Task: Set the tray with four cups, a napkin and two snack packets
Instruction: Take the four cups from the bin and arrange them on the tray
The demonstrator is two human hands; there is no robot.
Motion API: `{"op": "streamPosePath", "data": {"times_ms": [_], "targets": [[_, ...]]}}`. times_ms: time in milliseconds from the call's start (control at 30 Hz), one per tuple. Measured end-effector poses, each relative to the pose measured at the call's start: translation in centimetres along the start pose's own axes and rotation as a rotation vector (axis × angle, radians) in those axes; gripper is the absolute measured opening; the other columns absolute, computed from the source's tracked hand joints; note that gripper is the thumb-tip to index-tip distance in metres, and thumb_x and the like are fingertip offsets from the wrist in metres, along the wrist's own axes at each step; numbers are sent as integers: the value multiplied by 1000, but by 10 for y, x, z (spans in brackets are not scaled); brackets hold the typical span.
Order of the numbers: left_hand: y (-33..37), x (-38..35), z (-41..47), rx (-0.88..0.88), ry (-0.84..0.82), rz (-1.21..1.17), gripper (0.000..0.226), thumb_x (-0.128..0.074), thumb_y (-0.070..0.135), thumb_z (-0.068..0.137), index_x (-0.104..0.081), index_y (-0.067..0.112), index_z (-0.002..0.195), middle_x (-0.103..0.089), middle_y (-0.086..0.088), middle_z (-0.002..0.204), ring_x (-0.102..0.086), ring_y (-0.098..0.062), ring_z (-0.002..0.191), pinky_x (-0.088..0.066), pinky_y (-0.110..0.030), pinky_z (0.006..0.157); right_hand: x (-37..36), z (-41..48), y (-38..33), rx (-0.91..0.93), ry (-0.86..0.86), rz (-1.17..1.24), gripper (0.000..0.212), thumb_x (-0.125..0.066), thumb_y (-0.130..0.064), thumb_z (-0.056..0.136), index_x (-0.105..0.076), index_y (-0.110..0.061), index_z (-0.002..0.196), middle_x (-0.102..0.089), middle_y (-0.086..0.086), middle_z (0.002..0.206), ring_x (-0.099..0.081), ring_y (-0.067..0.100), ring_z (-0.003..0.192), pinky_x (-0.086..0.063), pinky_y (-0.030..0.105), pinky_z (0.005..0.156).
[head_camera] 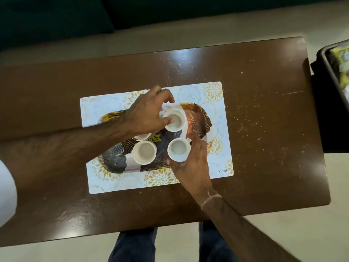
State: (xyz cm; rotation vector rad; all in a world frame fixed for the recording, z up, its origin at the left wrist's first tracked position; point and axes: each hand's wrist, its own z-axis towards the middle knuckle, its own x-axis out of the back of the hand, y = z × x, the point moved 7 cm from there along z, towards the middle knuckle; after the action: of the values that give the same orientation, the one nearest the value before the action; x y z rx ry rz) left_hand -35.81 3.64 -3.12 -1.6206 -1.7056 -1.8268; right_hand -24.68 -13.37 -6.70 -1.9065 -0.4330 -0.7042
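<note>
Brown wooden table [264, 110], scuffed and speckled, seen from above. A white placemat [217, 91] with gold flower print lies flat on it, "KUBER" printed at its near right corner. On the placemat sits the tray [200, 118], oval, with gold and dark leaf patterns and a yellow price sticker [154, 138] reading 79.00 near its middle.

4 white cups on the tray, all upright, mouths up, looking empty. Far right cup [174, 120]: left hand [145, 114] is curled around it, thumb on the near rim, fingers arched over the far side, touching it. Something white shows under those fingers behind the cup (maybe the napkin, cannot tell). Near right cup [178, 149]: right hand [192, 163] grips it from the right and near side, thumb below the rim, fingers wrapped round the far right wall. Near left cup [144, 152] stands free, just beside the near right cup, not touching it. Far left cup [142, 136] is mostly hidden under the left hand, only a rim edge shows.

Right wrist has a pale band [211, 199]. White sleeve [6, 193] at the left edge. Dark bin [328, 69] at the right edge, off the table, holds green-yellow packets [342, 59], blurred.
</note>
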Motion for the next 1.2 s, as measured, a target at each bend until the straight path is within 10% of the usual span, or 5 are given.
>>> {"op": "streamPosePath", "data": {"times_ms": [200,500,867,1033,1200], "targets": [[13,-4,13,-77,-79,-6,34,-60,-7,74,-70,14,99,-60,3,94,-51,-11,79,-49,-33,80,-7,-7,-4,-64,-48,61,85,-84,-27,72,-32,-25,139,-38,3,136,-48,17,120,-56,40,96],[26,-12,19,-290,-303,140,37,-62,-7,73,-75,19,95,-73,3,94,-62,-20,91,-50,-42,83,-15,-8,-14,-39,-59,112,79,-84,-27,74,-39,-25,138,-40,3,136,-50,14,117,-56,33,93],[13,6,4,-126,-284,-97,39,-67,0,75,-75,26,102,-74,11,105,-64,-5,97,-50,-29,90,-18,-10,-20,-84,-132,157,89,-84,-23,74,-31,-23,145,-39,4,141,-53,22,124,-55,36,98],[-15,42,-38,-5,69,-123,21,-73,19,75,-69,23,95,-67,10,94,-55,-5,81,-46,-27,79,20,-6,-40,142,74,-32,71,-74,-19,69,-43,-15,133,-41,8,134,-49,26,119,-55,36,90],[-21,7,-103,10,-29,262,41,-80,38,74,-65,19,107,-66,2,107,-59,-24,101,-38,-43,85,7,24,-77,424,-138,-293,47,-68,-16,80,-59,-14,126,-54,5,134,-62,28,109,-56,35,81]]}}
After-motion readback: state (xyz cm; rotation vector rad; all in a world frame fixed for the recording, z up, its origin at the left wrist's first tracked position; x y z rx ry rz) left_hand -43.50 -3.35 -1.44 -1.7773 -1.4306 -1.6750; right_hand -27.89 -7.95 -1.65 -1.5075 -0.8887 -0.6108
